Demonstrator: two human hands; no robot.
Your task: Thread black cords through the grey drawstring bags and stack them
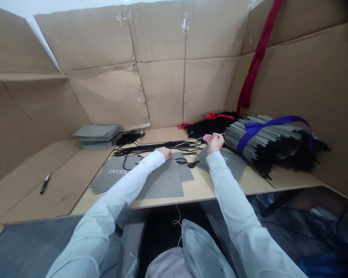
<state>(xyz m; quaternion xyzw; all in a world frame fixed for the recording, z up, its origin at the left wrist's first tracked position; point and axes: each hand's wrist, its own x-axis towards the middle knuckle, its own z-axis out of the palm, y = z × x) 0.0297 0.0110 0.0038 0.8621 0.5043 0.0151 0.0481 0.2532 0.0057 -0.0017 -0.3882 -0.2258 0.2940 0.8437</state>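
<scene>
At the far left, a black marker (45,184) is lying on a cardboard sheet (40,193) beside the left edge of the wooden counter (203,189). Nearer the back edge, a stack of flat grey paper bags (97,137) is sitting next to a coil of black cord (130,138). Loose black cords (159,147) are stretching across the counter just behind the work area.

The left hand (164,153) is reaching out from a pale sleeve and resting palm down on overlapping grey paper bags (162,181), one printed with white "INTEX" lettering. Its fingers are curling down against the bag at the edge nearest the loose cords, though how far apart they are is hidden from this view. The left forearm is angling inward from the lower left.

The right hand (214,142) is raised just above another grey paper bag (229,164), with its palm turned partly upward. Its thumb and forefinger are pinching a thin white-tipped cord (210,136), while the other fingers are curving loosely beneath. A small tangle of black cord (185,162) is lying on the bags between the hands.

To the right, a mass of black cords tied with red ribbon (211,123) is lying against the back edge, beside a large bundle of grey bags with black cord handles, bound by a blue ribbon (266,135). A long red strap (256,54) is hanging against the cardboard wall (162,92) behind them.
</scene>
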